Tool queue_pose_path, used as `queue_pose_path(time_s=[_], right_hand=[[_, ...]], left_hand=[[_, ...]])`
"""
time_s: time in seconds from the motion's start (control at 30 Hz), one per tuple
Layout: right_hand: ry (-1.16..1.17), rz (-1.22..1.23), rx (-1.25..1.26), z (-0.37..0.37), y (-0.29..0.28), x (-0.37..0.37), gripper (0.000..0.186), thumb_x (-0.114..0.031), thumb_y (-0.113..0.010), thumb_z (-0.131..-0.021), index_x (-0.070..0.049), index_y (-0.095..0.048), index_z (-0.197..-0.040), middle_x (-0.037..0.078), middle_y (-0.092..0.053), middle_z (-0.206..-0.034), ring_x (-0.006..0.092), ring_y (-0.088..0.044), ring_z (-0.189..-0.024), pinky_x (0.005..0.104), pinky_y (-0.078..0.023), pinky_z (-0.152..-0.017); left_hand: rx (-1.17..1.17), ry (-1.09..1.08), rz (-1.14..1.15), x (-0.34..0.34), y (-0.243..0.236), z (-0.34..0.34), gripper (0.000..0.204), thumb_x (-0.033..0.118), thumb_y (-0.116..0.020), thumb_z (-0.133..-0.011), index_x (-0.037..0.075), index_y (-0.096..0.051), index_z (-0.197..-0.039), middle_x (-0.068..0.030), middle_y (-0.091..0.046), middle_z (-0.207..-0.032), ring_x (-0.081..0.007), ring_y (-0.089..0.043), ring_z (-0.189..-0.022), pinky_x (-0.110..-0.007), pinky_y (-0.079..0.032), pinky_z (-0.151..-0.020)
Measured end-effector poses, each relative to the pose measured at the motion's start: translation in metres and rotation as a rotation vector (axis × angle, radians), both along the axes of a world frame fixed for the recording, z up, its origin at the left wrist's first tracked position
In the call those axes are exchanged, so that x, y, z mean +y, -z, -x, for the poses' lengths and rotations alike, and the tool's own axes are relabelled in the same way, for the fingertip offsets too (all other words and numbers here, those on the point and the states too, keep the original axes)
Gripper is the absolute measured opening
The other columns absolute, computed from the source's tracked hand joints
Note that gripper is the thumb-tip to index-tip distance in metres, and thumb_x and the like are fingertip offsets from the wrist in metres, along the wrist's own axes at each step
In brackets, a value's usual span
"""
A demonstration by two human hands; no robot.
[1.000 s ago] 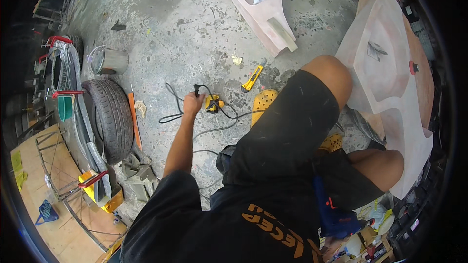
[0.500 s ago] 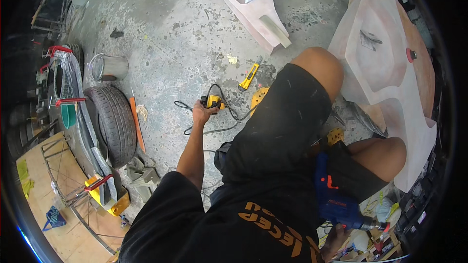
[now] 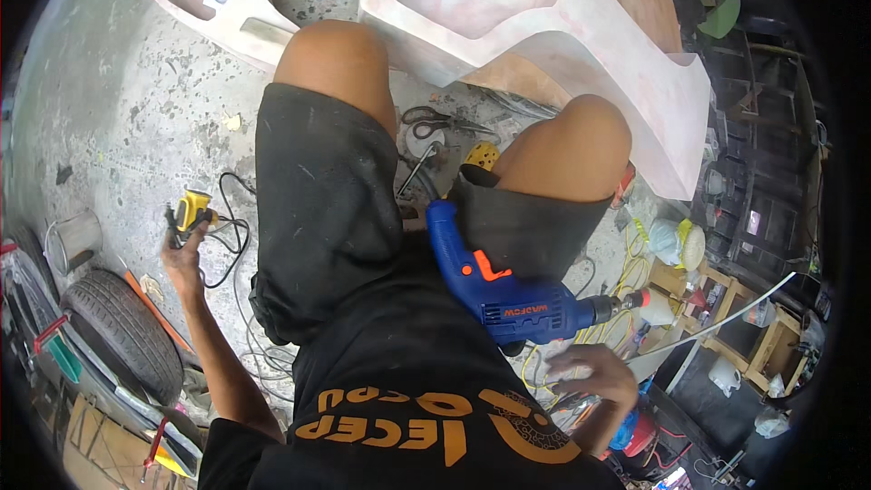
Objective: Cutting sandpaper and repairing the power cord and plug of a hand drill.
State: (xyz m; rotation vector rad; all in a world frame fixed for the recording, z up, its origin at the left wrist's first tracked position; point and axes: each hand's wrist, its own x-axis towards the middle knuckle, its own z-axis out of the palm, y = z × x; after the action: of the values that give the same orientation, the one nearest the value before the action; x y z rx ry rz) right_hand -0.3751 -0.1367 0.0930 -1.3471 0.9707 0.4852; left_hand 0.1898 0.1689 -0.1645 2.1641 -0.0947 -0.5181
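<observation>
My left hand [image 3: 184,254] is out over the floor at the left, its fingers closed round a yellow and black power socket [image 3: 193,210]. Part of the socket is hidden by the fingers, and a black cord [image 3: 238,240] loops beside it. Across my lap lies a blue power drill [image 3: 508,304] with an orange trigger; its chuck points right. Just below the drill body is my right hand [image 3: 601,379], slightly blurred, with fingers apart and nothing visible in it.
Large pale moulded panels [image 3: 544,23] stand ahead of my knees. Black-handled scissors [image 3: 435,120] lie between the legs. At left are a tyre [image 3: 127,331] and a metal can [image 3: 77,240]. Wooden crates [image 3: 726,318] and tangled yellow cord [image 3: 626,281] are at right.
The view has swung to the right, so the floor things sit further left. My left hand keeps hold of the socket. My right hand now shows more fully, below the drill.
</observation>
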Motion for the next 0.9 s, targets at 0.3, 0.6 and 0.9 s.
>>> queue_pose_path(time_s=[0.3, 0.6, 0.9], right_hand=[[0.039, 0.162, -0.604, -0.176, 0.031, -0.06, 0.033, -0.01, -0.084, -0.085, 0.002, -0.071, -0.113, 0.011, -0.072, -0.102, 0.0219, -0.071, -0.094, 0.0341, -0.054, -0.088], [0.03, -0.022, -0.918, -0.288, 0.1, -0.007, 0.097, -0.025, -0.095, -0.073, -0.002, -0.044, -0.152, 0.015, -0.047, -0.149, 0.026, -0.047, -0.139, 0.0438, -0.043, -0.112], [-0.076, 0.294, -1.059, -0.319, 0.094, 0.024, 0.064, -0.021, -0.09, -0.076, -0.007, -0.061, -0.131, 0.01, -0.067, -0.121, 0.0274, -0.068, -0.114, 0.0394, -0.054, -0.099]], left_hand=[[-0.252, 0.043, 0.343, -0.013, -0.129, 0.031, 0.052, 0.014, -0.083, -0.081, -0.004, -0.063, -0.125, -0.0055, -0.068, -0.11, -0.0147, -0.062, -0.096, -0.027, -0.047, -0.085], [-0.405, 0.583, 0.352, -0.083, -0.183, 0.087, 0.057, 0.013, -0.092, -0.066, -0.004, -0.066, -0.115, -0.0158, -0.072, -0.111, -0.0284, -0.071, -0.099, -0.038, -0.057, -0.087], [-0.38, 0.747, 0.214, -0.104, -0.224, 0.099, 0.07, 0.019, -0.097, -0.063, -0.001, -0.07, -0.124, -0.0151, -0.066, -0.124, -0.0211, -0.071, -0.093, -0.029, -0.056, -0.072]])
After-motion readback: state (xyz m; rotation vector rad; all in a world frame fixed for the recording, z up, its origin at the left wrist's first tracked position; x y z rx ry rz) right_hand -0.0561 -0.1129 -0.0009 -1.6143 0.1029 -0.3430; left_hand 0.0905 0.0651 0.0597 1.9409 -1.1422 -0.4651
